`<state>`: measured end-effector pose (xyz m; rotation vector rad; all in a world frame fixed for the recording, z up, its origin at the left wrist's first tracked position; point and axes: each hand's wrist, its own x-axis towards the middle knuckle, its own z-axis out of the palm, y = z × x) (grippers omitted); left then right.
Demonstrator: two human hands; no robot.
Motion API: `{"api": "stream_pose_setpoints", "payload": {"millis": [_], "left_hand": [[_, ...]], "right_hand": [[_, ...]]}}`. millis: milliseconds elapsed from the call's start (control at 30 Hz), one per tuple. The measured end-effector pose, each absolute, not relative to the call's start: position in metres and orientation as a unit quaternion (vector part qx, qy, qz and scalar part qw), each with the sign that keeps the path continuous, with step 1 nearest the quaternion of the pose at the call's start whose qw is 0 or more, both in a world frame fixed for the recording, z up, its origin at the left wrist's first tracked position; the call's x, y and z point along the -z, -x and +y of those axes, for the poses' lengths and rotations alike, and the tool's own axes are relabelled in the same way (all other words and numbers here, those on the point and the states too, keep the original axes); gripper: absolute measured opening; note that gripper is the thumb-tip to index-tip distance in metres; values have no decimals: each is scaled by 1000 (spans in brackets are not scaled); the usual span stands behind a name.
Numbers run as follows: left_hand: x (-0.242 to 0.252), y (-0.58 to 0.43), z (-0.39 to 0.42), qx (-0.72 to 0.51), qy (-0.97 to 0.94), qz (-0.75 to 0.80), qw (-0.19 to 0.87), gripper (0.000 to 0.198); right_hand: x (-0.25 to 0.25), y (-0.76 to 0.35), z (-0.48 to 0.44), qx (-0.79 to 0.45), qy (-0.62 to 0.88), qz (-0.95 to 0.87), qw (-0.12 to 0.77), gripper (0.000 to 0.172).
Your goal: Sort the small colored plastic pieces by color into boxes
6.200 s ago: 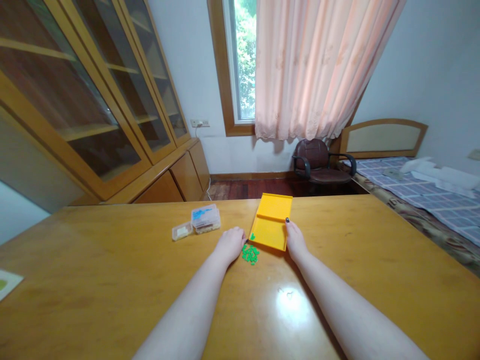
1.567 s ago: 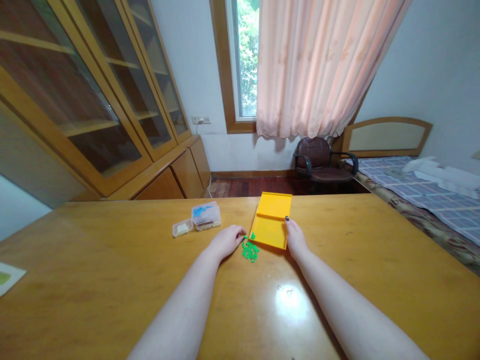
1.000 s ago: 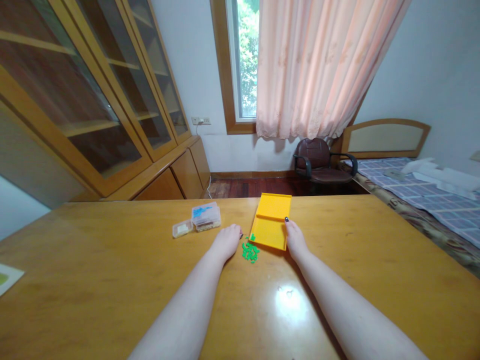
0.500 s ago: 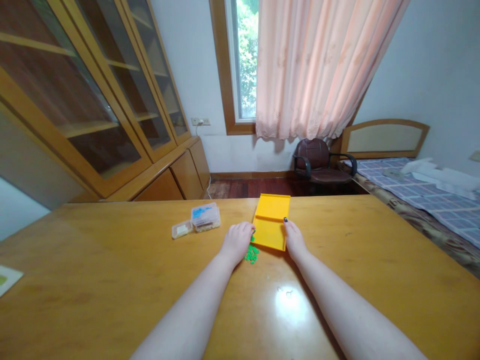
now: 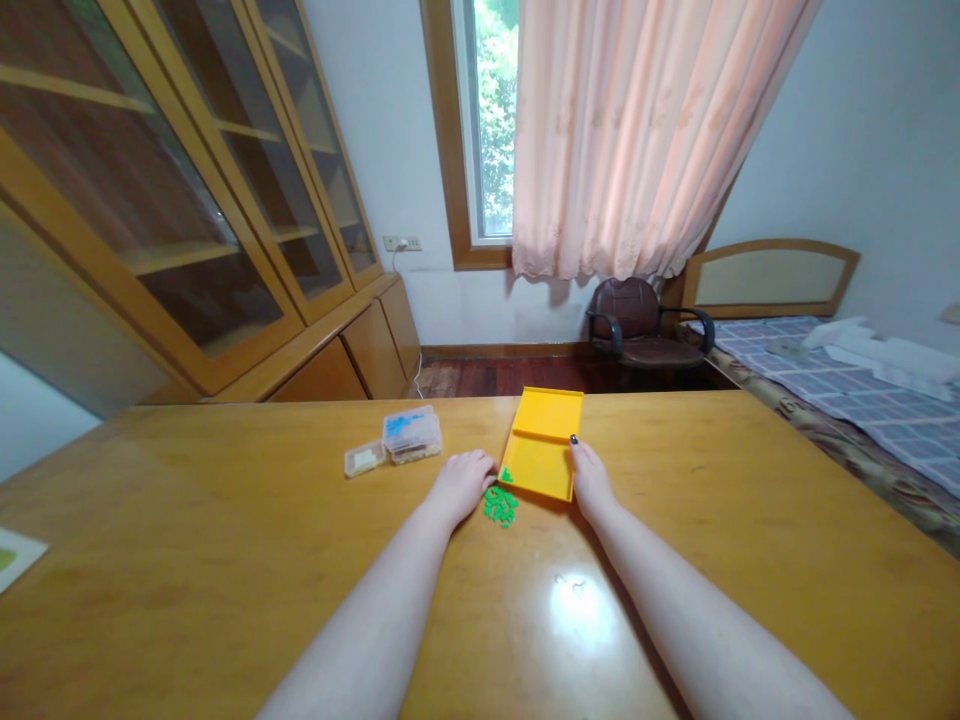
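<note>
A yellow plastic tray [image 5: 541, 450] lies on the wooden table [image 5: 225, 520], straight ahead of me. Several small green pieces [image 5: 499, 505] are heaped on the table at the tray's near left corner, and one green piece [image 5: 506, 475] sits inside that corner. My left hand [image 5: 463, 483] rests knuckles up just left of the heap, fingers curled under; anything in them is hidden. My right hand [image 5: 589, 478] lies against the tray's right edge, its fingers pressed along the rim.
Two small clear plastic boxes [image 5: 397, 441], one holding blue bits, stand left of the tray. A paper corner [image 5: 15, 555] shows at the table's far left edge. Glass-door cabinets [image 5: 187, 200], a dark chair [image 5: 645, 325] and a bed [image 5: 847, 380] lie beyond the table.
Half a second ago my left hand reached over the tray's near left corner; it has drawn back left of the green heap. My right hand has stayed on the tray's edge.
</note>
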<state>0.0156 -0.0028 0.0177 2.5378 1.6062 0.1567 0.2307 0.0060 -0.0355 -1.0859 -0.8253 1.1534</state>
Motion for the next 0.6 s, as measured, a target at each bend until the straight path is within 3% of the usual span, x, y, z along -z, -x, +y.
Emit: {"api": "stream_pose_setpoints", "payload": {"millis": [267,500,600], "left_hand": [[-11,-15,3,-49,-819,567,70,20],[-14,-19,-2,-223,-812,537,56,21],[-14,-28,-8,-232,-840,487,63,22]], "right_hand": [[48,-232,11,-511,461,-351,634,41],[45,-232,9,-503,465,-364,631,38],[37,-231,5,-501,469,-363,631,35]]}}
